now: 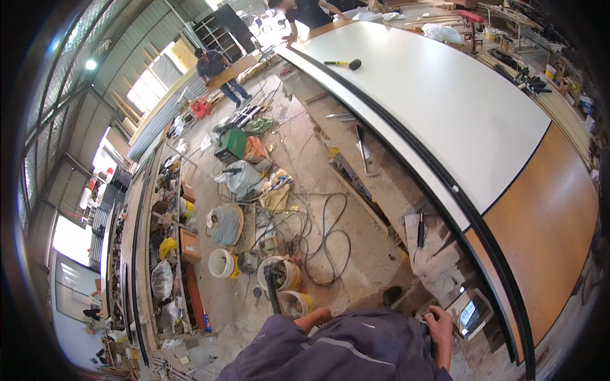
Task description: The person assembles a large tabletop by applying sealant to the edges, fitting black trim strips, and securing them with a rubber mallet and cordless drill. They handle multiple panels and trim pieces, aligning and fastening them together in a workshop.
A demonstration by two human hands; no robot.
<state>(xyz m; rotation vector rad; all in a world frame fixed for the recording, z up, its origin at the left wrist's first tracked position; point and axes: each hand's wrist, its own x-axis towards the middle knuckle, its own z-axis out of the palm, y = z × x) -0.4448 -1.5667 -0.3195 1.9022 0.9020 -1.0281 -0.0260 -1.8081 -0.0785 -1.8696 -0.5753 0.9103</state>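
Observation:
My left hand [316,317] sits low in front of my dark work shirt, its fingers hidden from view. Close to its sleeve stands a black rod-like thing [272,289], its lower end running behind the sleeve; I cannot tell whether the hand touches it. At the shirt's right side is my right hand [440,329], fingers curled in toward the cloth; anything inside them is hidden. Further right lies a long panel, white [438,95] with a brown end section [540,235]. A black strip [406,136] runs along its near edge. A mallet [354,64] rests on the white part.
Buckets [222,263], coiled grey cable [225,225], a green machine [230,146] and loose black hoses [327,238] cover the floor to the left. One person [216,70] holds a brown board; another [311,14] stands at the panel's far end. A cluttered shelf runs along the left.

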